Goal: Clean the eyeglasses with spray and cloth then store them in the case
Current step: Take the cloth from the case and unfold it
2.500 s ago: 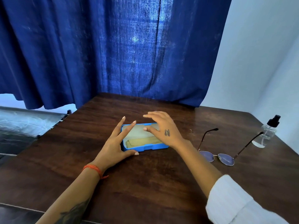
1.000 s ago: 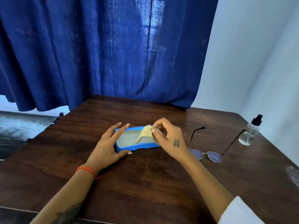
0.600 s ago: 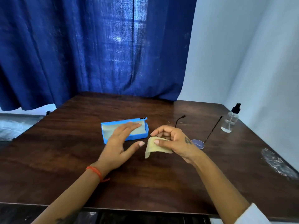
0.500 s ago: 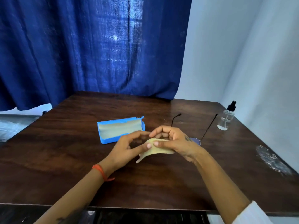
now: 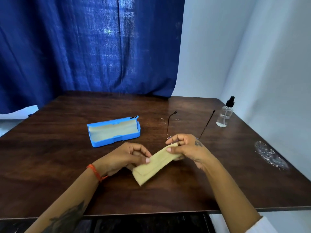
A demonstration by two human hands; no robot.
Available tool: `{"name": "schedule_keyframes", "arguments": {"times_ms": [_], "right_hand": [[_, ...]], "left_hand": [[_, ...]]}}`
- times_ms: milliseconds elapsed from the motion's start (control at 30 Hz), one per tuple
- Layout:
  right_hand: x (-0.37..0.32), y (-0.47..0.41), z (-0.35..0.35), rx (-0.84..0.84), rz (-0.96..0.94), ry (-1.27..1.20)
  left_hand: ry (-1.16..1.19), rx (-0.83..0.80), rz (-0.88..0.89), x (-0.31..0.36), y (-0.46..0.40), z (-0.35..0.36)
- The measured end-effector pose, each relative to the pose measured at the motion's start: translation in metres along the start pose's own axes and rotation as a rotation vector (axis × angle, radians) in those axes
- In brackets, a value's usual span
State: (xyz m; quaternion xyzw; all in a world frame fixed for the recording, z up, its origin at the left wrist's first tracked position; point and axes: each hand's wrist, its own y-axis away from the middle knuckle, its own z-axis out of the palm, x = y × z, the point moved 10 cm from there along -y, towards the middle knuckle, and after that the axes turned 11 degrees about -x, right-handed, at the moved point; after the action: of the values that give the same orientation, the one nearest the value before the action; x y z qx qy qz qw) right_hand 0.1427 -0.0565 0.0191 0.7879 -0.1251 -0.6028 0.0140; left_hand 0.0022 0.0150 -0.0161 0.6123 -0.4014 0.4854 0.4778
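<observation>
Lifted out of the open blue case (image 5: 114, 131) since the earlier frame and now stretched between both hands above the tabletop (image 5: 58, 148): a folded beige cleaning cloth (image 5: 155, 164). Left hand (image 5: 124, 158) pinching the near end in a closed grip, thumb on top; right hand (image 5: 186, 148) pinching the far end the same way, fingers curled shut on the fabric. Appears to be the unfolding step, before any spraying or wiping. Next calls for opening the cloth out, then freeing one hand to reach the spray bottle (image 5: 224, 114) or the eyeglasses (image 5: 188, 125).

Cloth soft, thin, matte, folded into a long strip with a visible seam or fold line along it. Case rigid plastic, rectangular with rounded corners, lid hinged back, pale lining inside. Eyeglasses thin wire, temples spread open and pointing away, lenses mostly hidden behind the right hand, lying just right of the case. Bottle small, clear, cylindrical, black pump top, upright near the right edge. Tabletop dark wood grain, smooth, with a dull smudged patch toward the right.
</observation>
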Motion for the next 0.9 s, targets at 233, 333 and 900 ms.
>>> {"name": "schedule_keyframes", "arguments": {"times_ms": [233, 333, 900], "right_hand": [[-0.007, -0.004, -0.002, 0.058, 0.04, 0.409], [-0.017, -0.002, -0.003, 0.177, -0.039, 0.566], [-0.026, 0.038, 0.025, 0.297, -0.358, 0.645]], "left_hand": [[-0.174, -0.072, -0.108, 0.004, -0.012, 0.008], [-0.175, 0.124, 0.021, 0.014, -0.016, -0.01], [-0.767, 0.333, 0.263, 0.035, -0.009, 0.002]]}}
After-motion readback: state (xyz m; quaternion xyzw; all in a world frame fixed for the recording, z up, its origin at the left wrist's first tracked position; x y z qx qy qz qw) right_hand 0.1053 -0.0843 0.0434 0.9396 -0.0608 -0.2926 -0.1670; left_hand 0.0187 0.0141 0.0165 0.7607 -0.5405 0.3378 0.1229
